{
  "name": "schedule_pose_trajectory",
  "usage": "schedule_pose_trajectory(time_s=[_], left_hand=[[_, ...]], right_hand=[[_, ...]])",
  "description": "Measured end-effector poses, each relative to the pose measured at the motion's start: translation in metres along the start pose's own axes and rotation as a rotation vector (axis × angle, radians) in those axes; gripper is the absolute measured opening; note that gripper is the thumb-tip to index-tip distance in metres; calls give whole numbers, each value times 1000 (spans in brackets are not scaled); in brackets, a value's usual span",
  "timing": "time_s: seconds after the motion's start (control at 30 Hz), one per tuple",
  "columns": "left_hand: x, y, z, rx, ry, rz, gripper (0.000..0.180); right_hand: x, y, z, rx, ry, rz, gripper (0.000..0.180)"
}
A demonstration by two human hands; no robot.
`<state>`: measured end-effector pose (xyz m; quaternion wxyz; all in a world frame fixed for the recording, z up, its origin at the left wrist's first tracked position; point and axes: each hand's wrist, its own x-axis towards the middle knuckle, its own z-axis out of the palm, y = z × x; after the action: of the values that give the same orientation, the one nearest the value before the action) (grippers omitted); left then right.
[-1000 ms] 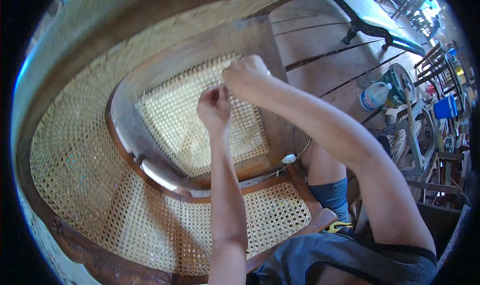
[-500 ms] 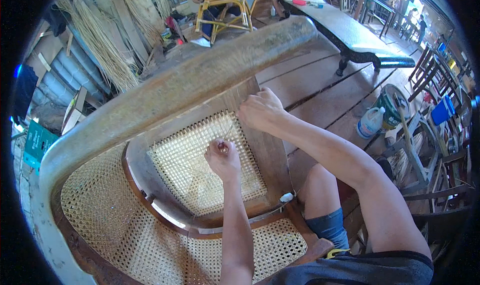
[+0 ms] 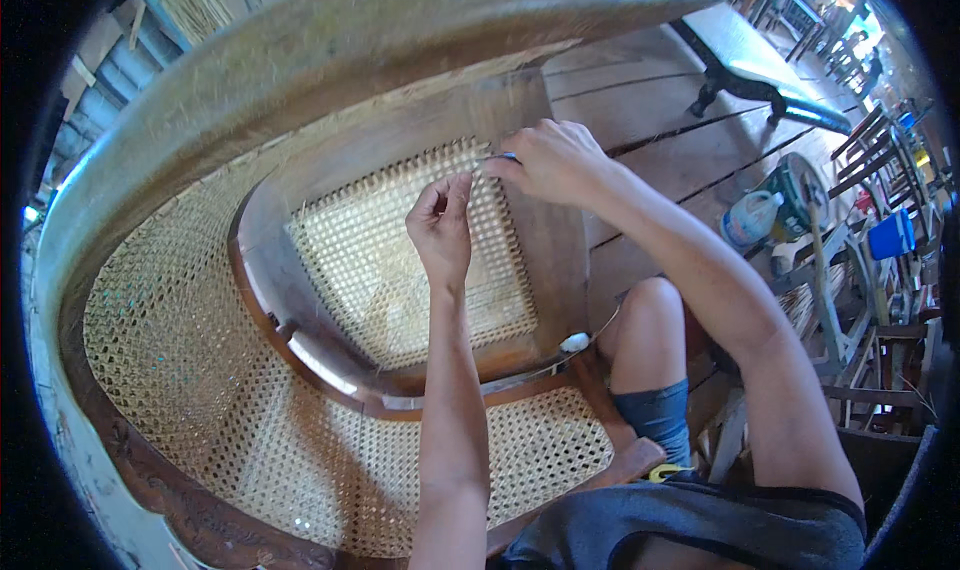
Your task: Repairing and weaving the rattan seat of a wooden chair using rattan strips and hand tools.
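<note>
Nearest, dark clothing (image 3: 690, 530) covers the lap, with a bent knee (image 3: 648, 315) rising beyond it; alongside spreads the wide woven seat (image 3: 540, 435) of a large piece of furniture, its wooden rim bending round to the left; over that seat lies a flat wooden frame (image 3: 560, 250), a square cane panel (image 3: 390, 270) set in its middle, a white lump (image 3: 575, 342) at its near right corner; the left hand (image 3: 440, 225) is above the panel, curled, thumb and forefinger drawn together, any strand between them too fine to make out; the right hand (image 3: 562, 160) grasps a slim tool (image 3: 508, 157) near the panel's far right corner; farther on, a thick curved rail (image 3: 380, 55) arches across; off to the right stand a pale jug (image 3: 752, 218), a blue bucket (image 3: 890, 234) and a dark-legged bench (image 3: 745, 50).
</note>
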<state>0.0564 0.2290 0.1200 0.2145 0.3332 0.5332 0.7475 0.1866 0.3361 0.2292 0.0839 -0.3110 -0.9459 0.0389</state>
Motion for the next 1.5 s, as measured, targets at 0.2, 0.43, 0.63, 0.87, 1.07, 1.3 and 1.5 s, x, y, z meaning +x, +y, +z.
schedule_pose_trajectory(time_s=[0.2,0.43,0.63,0.87,1.07,1.3,1.5], left_hand=[[-3,-13,-17,161,48,2,14],[-4,-16,-16,167,110,-34,12],[2,-18,-15,375,78,28,12],[-4,-5,3,637,113,52,18],[-12,-6,17,757,198,139,12],[-14,1,24,832,215,131,15],[2,8,31,271,23,113,13]], right_hand=[[7,-18,27,-65,-68,-81,26],[16,-46,25,-231,-58,-208,13],[19,-60,28,-287,-110,-194,15],[26,-42,21,-163,-139,-57,16],[22,-33,8,-160,-193,-49,23],[16,13,-24,-215,109,114,42],[-7,6,-29,-157,66,80,45]])
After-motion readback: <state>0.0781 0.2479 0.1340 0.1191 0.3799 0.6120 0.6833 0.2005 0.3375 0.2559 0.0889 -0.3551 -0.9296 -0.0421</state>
